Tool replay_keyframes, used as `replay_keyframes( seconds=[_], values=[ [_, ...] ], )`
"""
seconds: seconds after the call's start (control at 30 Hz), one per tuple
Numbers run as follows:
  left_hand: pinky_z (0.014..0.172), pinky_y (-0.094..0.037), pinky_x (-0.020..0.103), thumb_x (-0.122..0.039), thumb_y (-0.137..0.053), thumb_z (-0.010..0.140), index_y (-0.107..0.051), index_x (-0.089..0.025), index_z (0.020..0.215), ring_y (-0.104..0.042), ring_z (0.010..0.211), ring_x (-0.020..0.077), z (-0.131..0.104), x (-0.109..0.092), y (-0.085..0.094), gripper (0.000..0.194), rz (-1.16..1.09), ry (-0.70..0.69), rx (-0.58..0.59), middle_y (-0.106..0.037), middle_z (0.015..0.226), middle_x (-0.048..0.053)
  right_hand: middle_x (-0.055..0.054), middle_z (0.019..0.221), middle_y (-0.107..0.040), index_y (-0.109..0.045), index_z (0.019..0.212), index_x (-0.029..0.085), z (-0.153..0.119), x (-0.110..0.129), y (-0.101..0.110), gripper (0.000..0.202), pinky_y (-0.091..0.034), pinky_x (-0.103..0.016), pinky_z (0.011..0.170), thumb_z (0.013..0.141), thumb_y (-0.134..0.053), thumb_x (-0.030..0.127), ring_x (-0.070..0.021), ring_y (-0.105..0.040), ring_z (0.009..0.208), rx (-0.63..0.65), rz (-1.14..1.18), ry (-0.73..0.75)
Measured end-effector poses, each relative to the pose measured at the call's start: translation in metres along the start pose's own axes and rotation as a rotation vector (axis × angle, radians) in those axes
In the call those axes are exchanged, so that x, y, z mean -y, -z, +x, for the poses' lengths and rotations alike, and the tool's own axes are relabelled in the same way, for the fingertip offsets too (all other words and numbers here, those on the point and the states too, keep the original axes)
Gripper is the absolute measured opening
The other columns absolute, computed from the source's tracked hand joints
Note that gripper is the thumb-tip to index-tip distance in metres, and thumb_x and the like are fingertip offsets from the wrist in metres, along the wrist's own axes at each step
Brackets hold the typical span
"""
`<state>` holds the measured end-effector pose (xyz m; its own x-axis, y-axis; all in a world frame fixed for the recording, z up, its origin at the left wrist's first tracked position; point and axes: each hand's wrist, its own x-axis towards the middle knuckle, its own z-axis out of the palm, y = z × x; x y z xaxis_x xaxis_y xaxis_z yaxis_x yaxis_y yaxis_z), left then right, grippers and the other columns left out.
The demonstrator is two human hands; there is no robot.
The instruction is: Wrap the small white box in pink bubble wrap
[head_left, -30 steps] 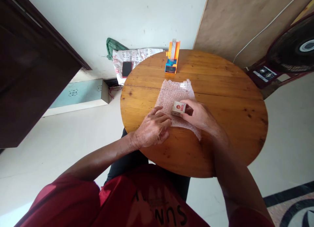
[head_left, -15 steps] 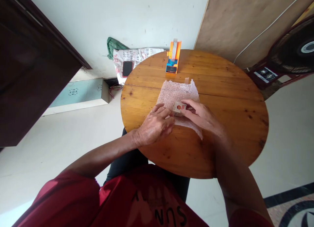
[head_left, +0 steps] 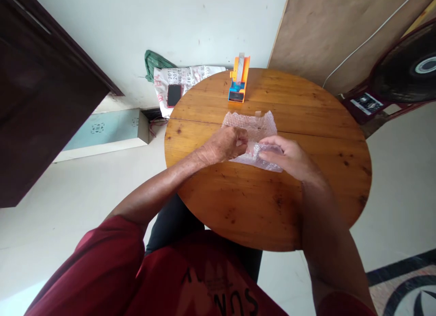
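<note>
A sheet of bubble wrap [head_left: 252, 121] lies on the round wooden table [head_left: 245, 202], its near edge folded up over a small box that now shows only faintly through the plastic. My left hand [head_left: 227, 144] is closed, with its fingers pinching the folded part of the wrap at the left. From the right, my right hand [head_left: 289, 158] grips the wrap around the covered box, thumb on the near side and fingers on the far side. The box itself is mostly hidden by the wrap and my fingers.
An orange and blue tape dispenser [head_left: 239, 79] stands near the table's far edge. Beyond the table's left rim, a phone [head_left: 174, 95] rests on a printed white sack [head_left: 161, 79] beside a green bag [head_left: 158, 63]. A large fan [head_left: 405, 66] is at the right.
The near flap of bubble wrap has been lifted and folded over the box, covering its printed top. My left hand has moved away from me and slightly right with the wrap.
</note>
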<state>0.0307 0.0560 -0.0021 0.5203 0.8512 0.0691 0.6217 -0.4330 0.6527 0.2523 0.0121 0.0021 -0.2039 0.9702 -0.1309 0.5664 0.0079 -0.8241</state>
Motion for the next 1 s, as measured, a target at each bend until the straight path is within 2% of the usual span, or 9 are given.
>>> replay_keyframes(
  seconds=[0.1,0.2,0.37,0.6,0.87,1.0],
  values=[
    [0.067,-0.046,0.024,-0.013,-0.060,0.078,-0.072,-0.015,0.082,-0.062,0.072,0.0134,0.000,0.003,-0.004,0.012,-0.110,0.011,0.005,-0.072,0.080,0.002,-0.002,0.075,-0.068,-0.070,0.088,0.020,0.003,0.001,-0.007,0.025,-0.045,-0.031,0.062,0.081,-0.065,0.044,-0.0179,-0.060,0.068,-0.046,-0.041,-0.034],
    [0.063,-0.043,0.023,-0.013,-0.060,0.079,-0.071,-0.013,0.080,-0.058,0.068,0.0114,0.000,0.007,-0.008,0.010,-0.193,0.028,0.017,-0.070,0.076,0.001,0.001,0.065,-0.059,-0.068,0.078,0.019,0.007,-0.004,-0.012,0.024,-0.036,-0.028,0.055,0.082,-0.062,0.042,-0.0139,-0.049,0.060,-0.078,-0.039,-0.016],
    [0.055,-0.038,0.021,-0.015,-0.060,0.078,-0.068,-0.012,0.076,-0.052,0.060,0.0086,-0.003,0.010,-0.010,0.009,-0.302,0.039,0.030,-0.064,0.068,-0.001,0.002,0.063,-0.057,-0.067,0.075,0.020,0.006,-0.005,-0.011,0.024,-0.032,-0.027,0.053,0.081,-0.063,0.042,-0.0125,-0.045,0.057,-0.068,-0.002,-0.022],
    [0.056,-0.040,0.020,-0.019,-0.062,0.077,-0.067,-0.014,0.076,-0.052,0.061,0.0078,-0.023,0.011,-0.008,0.007,-0.325,0.028,0.068,-0.065,0.069,-0.001,0.002,0.061,-0.058,-0.067,0.068,0.020,0.004,-0.001,-0.014,0.020,-0.035,-0.027,0.053,0.076,-0.066,0.039,-0.0127,-0.048,0.057,0.068,-0.013,0.027],
    [0.060,-0.043,0.019,-0.014,-0.059,0.079,-0.067,-0.012,0.082,-0.057,0.066,0.0088,-0.034,0.006,-0.010,0.009,-0.335,0.057,0.029,-0.069,0.075,0.001,0.000,0.064,-0.064,-0.065,0.067,0.020,0.005,0.001,-0.023,0.019,-0.039,-0.028,0.054,0.075,-0.064,0.037,-0.0141,-0.052,0.059,0.055,-0.046,0.036],
    [0.060,-0.042,0.019,-0.014,-0.058,0.077,-0.065,-0.013,0.076,-0.054,0.063,0.0075,-0.033,0.006,-0.011,0.007,-0.394,0.071,0.003,-0.066,0.072,-0.001,0.000,0.062,-0.064,-0.065,0.066,0.020,0.004,0.003,-0.022,0.019,-0.039,-0.027,0.054,0.075,-0.064,0.036,-0.0138,-0.053,0.057,0.066,-0.019,0.026]
  ],
)
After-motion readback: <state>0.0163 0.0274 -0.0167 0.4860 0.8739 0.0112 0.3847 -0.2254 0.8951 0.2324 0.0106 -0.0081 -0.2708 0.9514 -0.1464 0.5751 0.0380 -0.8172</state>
